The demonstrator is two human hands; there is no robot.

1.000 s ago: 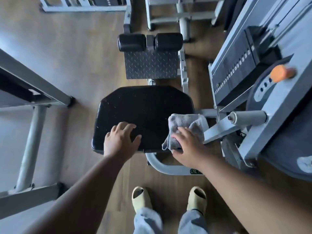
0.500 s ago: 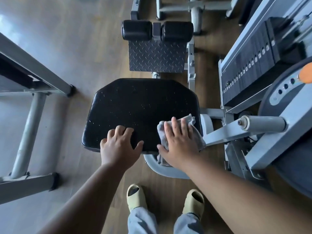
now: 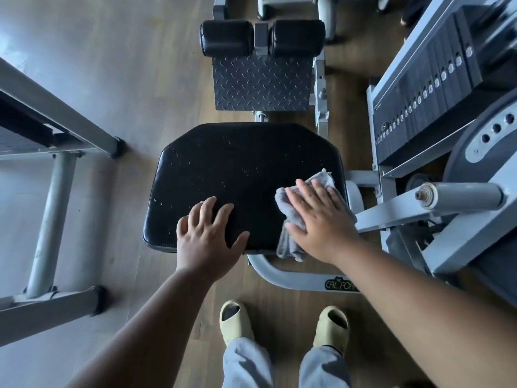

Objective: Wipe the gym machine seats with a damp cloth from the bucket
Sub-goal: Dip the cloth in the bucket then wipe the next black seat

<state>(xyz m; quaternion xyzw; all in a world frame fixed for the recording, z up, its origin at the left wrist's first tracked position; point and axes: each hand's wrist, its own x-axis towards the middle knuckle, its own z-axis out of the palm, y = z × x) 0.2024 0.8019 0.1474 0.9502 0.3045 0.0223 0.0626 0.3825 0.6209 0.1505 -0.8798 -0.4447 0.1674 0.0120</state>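
Observation:
A black padded machine seat [image 3: 237, 169], flecked with pale specks, fills the middle of the head view. My right hand [image 3: 319, 219] lies flat on a grey cloth [image 3: 321, 179], pressing it onto the seat's near right corner; part of the cloth hangs over the front edge. My left hand [image 3: 208, 238] rests on the seat's near edge, fingers spread, holding nothing. No bucket is in view.
Beyond the seat are a diamond-plate footrest [image 3: 261, 85] and two black roller pads [image 3: 263, 37]. A weight stack [image 3: 425, 99] and grey lever arm [image 3: 447, 196] stand to the right. A grey frame [image 3: 53, 208] stands on the left. My feet in pale slippers [image 3: 235, 322] are below.
My right hand has flattened and pushed the cloth from off the seat's right edge up onto the seat's near right corner. My left hand has stayed on the near edge.

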